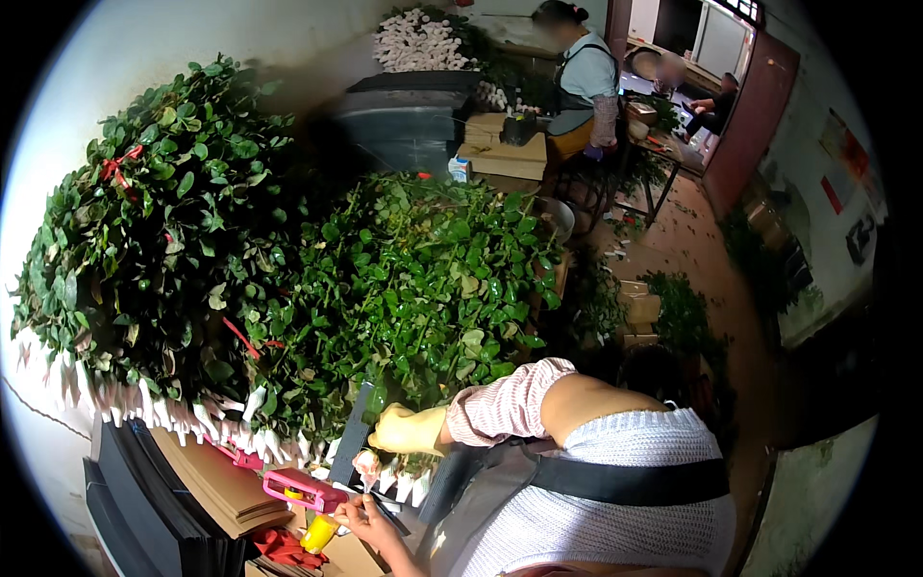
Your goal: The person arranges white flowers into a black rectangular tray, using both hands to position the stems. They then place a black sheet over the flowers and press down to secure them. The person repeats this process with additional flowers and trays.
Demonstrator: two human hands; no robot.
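We can read no words, brands or numbers anywhere here. On the small blue-and-white carton (460, 169) by the cardboard box (505, 154), we see patches of colour but make out no lettering. On the right-hand wall (822, 279), we see a red patch (832, 194) and, near it, a dark marking (859, 242); both are too small and blurred for us to read.

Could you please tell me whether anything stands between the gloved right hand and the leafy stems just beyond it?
Nothing visible does: the gloved right hand is at the near edge of the leafy stems. A dark bar stands just to its left, beside rather than in between.
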